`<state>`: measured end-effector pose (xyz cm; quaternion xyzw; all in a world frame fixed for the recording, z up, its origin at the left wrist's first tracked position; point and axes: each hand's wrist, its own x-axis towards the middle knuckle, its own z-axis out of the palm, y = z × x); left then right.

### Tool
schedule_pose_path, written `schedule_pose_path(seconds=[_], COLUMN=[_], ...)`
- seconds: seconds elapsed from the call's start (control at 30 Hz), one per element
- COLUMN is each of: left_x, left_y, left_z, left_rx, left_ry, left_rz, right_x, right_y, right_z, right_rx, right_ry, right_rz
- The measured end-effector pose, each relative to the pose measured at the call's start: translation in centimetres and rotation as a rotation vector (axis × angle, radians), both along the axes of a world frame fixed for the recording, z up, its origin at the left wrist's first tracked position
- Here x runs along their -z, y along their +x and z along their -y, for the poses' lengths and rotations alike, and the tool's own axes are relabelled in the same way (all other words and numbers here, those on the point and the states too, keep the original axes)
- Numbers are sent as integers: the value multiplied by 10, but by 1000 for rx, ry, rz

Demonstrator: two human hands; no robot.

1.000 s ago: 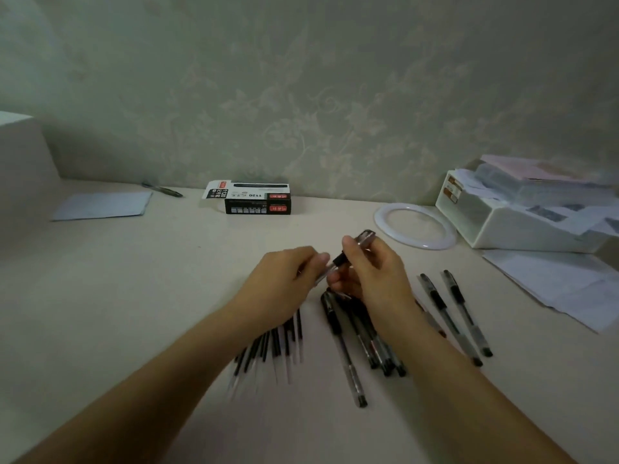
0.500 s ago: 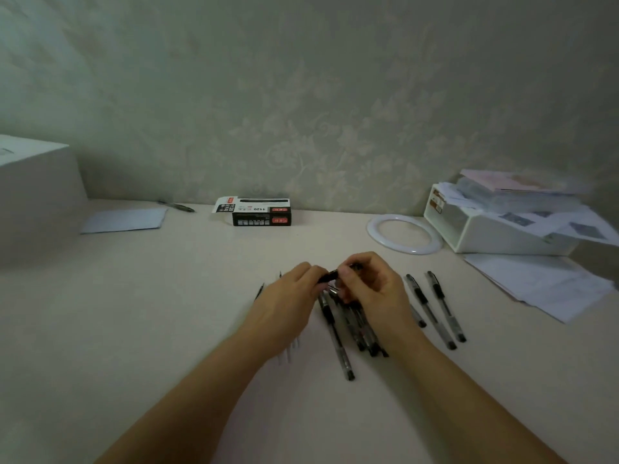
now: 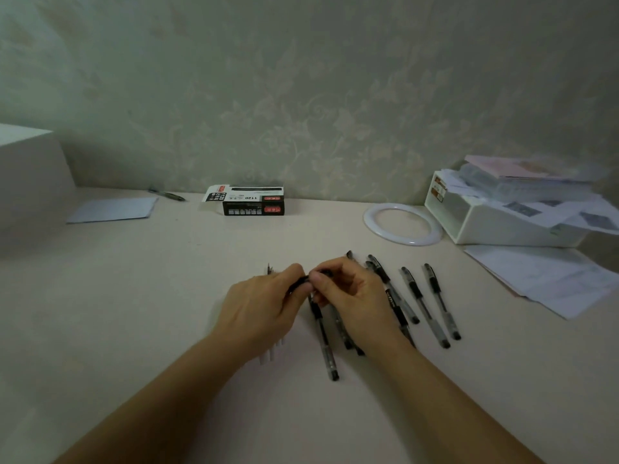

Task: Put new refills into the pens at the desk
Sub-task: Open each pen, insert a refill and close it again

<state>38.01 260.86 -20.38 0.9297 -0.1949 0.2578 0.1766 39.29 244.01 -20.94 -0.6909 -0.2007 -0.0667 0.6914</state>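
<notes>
My left hand (image 3: 261, 306) and my right hand (image 3: 348, 296) meet over the middle of the desk, and both pinch one black pen (image 3: 303, 281) between their fingertips. Several more black gel pens (image 3: 323, 336) lie on the desk under and to the right of my right hand, two of them (image 3: 435, 303) set apart further right. A bunch of thin refills (image 3: 273, 351) lies mostly hidden under my left hand, with tips showing beyond its knuckles (image 3: 269, 268).
A black and white refill box (image 3: 249, 200) sits by the wall. A white ring (image 3: 402, 223), a white tray stacked with papers (image 3: 502, 216) and loose sheets (image 3: 549, 279) are to the right. A pale sheet (image 3: 112, 209), a lone pen (image 3: 167, 194) and a white block (image 3: 30, 182) are on the left.
Both hands came down from a raised position toward the desk with the pen held between them. The view also tilted up and drew back.
</notes>
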Motion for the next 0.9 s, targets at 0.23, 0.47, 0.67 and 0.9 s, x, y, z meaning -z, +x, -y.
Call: schedule_pose_path(seconds=[0.23, 0.47, 0.67, 0.9], left_x=[3, 3, 8, 15], left_y=[-1, 6, 8, 9], left_z=[3, -17, -19, -19], left_rx=[-42, -152, -163, -108], left_ry=[-3, -70, -277, -261], left_rz=[10, -93, -151, -102], right_x=[-2, -6, -3, 14], right_y=[-2, -2, -6, -11], right_z=[4, 3, 6, -6], right_rx=[-19, 39, 308, 388], right_ry=[3, 8, -320, -790], right_rz=[-33, -2, 154, 374])
